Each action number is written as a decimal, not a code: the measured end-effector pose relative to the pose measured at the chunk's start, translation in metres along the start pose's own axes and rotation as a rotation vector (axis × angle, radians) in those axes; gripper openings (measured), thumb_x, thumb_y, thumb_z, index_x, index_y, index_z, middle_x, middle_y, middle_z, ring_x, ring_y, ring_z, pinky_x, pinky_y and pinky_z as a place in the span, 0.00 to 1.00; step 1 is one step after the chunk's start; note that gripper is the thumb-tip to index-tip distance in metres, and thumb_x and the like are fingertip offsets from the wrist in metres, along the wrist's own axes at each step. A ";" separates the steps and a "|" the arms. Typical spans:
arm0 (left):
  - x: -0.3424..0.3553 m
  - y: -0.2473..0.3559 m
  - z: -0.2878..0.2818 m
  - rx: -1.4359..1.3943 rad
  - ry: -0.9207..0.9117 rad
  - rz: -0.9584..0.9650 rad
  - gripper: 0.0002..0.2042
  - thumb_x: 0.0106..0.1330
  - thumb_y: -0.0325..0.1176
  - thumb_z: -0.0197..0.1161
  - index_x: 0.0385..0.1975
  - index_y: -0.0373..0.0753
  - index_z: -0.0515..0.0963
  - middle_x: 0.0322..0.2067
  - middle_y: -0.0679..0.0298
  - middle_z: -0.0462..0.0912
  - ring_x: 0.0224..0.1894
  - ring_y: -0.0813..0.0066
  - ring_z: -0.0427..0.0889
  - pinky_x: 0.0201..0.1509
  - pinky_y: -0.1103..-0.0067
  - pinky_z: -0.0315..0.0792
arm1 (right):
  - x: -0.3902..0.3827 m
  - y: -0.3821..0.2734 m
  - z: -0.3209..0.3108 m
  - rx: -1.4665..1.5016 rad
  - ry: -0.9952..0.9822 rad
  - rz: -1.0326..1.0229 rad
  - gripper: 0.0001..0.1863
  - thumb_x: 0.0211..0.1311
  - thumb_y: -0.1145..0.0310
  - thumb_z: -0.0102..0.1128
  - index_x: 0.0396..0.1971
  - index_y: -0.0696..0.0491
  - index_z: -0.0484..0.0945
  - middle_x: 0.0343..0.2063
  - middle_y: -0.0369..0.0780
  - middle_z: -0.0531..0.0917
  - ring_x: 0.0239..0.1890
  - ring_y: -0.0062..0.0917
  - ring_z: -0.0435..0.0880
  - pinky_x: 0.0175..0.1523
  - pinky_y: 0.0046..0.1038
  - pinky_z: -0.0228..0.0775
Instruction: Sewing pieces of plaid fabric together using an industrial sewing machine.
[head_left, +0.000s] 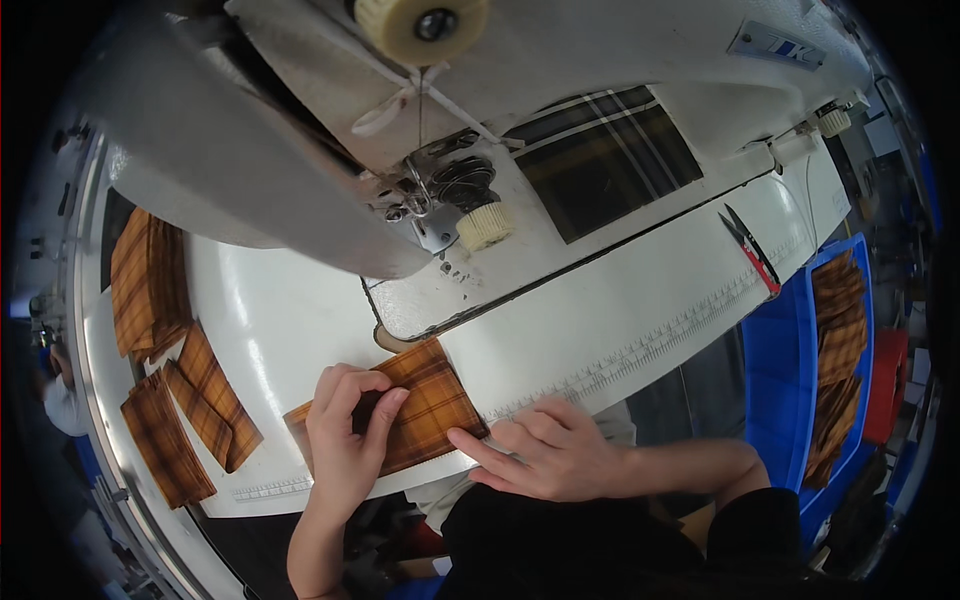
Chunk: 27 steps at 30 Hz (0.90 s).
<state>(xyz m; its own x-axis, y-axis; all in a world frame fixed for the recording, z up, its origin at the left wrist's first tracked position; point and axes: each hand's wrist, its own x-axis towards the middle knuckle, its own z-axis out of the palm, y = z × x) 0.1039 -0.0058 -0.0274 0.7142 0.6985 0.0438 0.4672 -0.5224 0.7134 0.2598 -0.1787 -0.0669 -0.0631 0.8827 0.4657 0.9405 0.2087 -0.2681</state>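
Observation:
An orange-brown plaid fabric piece [428,400] lies at the near edge of the white sewing table, below the sewing machine's needle area [437,215]. My left hand [348,425] is over its left part, fingers curled, with thumb and index finger pinched close together. Whether anything is between those fingertips is hidden. My right hand [545,450] is at the fabric's near right corner. Its index finger is stretched out with the tip on the cloth, while other fingers are bent.
Stacked plaid pieces [150,285] and loose plaid strips [205,400] lie at the left. A dark plaid cloth [605,160] is on the machine bed. Red-handled thread snips [750,250] lie at the right, near a blue bin [780,350] holding more plaid pieces [838,330].

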 end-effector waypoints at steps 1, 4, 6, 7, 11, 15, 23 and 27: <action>0.000 0.000 0.000 0.001 -0.001 0.005 0.07 0.59 0.23 0.69 0.32 0.33 0.76 0.30 0.61 0.76 0.33 0.68 0.73 0.37 0.77 0.69 | 0.000 0.000 0.000 0.004 0.000 -0.004 0.27 0.55 0.49 0.68 0.54 0.43 0.82 0.36 0.30 0.68 0.40 0.20 0.66 0.46 0.24 0.64; 0.000 0.000 0.000 -0.001 0.000 0.002 0.07 0.59 0.23 0.69 0.31 0.33 0.76 0.29 0.61 0.76 0.33 0.68 0.73 0.37 0.77 0.69 | -0.002 0.001 0.000 0.008 0.001 -0.011 0.27 0.55 0.50 0.67 0.55 0.44 0.81 0.36 0.30 0.69 0.40 0.21 0.66 0.46 0.23 0.64; 0.000 0.000 0.000 0.006 0.003 -0.005 0.07 0.59 0.23 0.70 0.31 0.33 0.76 0.29 0.61 0.76 0.33 0.68 0.73 0.37 0.77 0.69 | -0.002 0.001 0.001 -0.002 0.010 -0.018 0.27 0.55 0.50 0.67 0.55 0.44 0.81 0.35 0.30 0.69 0.39 0.21 0.66 0.46 0.23 0.65; 0.000 0.000 0.000 0.006 -0.002 0.005 0.07 0.59 0.23 0.69 0.31 0.33 0.76 0.29 0.62 0.75 0.32 0.70 0.73 0.37 0.78 0.68 | -0.003 0.001 0.001 -0.001 0.010 -0.021 0.27 0.55 0.50 0.67 0.55 0.45 0.81 0.35 0.30 0.69 0.39 0.21 0.66 0.45 0.23 0.64; 0.000 -0.001 0.000 0.003 0.000 -0.005 0.07 0.59 0.23 0.69 0.31 0.33 0.76 0.29 0.62 0.75 0.32 0.70 0.73 0.37 0.78 0.68 | -0.002 0.001 0.002 -0.003 0.013 -0.021 0.27 0.56 0.50 0.67 0.55 0.46 0.81 0.34 0.29 0.70 0.39 0.20 0.66 0.46 0.23 0.64; 0.000 -0.001 -0.001 0.020 -0.013 0.005 0.06 0.60 0.21 0.67 0.31 0.33 0.75 0.30 0.63 0.75 0.31 0.74 0.72 0.37 0.81 0.67 | -0.001 0.001 0.001 -0.005 -0.006 -0.015 0.27 0.56 0.50 0.66 0.55 0.47 0.81 0.34 0.29 0.70 0.39 0.20 0.67 0.46 0.24 0.64; 0.002 0.002 -0.003 0.023 -0.029 -0.015 0.06 0.59 0.20 0.68 0.30 0.33 0.75 0.29 0.63 0.75 0.31 0.75 0.73 0.36 0.82 0.67 | 0.001 0.001 -0.002 -0.009 -0.020 -0.022 0.26 0.58 0.51 0.65 0.54 0.47 0.81 0.38 0.31 0.74 0.45 0.21 0.68 0.49 0.24 0.64; 0.005 0.009 0.001 -0.009 -0.011 -0.066 0.06 0.59 0.20 0.68 0.30 0.33 0.76 0.30 0.63 0.75 0.32 0.74 0.74 0.37 0.81 0.69 | 0.004 0.003 -0.005 -0.029 -0.051 -0.051 0.24 0.60 0.51 0.64 0.52 0.49 0.81 0.53 0.36 0.79 0.57 0.25 0.72 0.54 0.25 0.64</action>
<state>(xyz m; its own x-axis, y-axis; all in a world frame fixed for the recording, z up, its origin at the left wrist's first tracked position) 0.1121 -0.0074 -0.0216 0.6877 0.7259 -0.0109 0.5086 -0.4711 0.7207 0.2643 -0.1765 -0.0615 -0.1273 0.8915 0.4347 0.9450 0.2421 -0.2200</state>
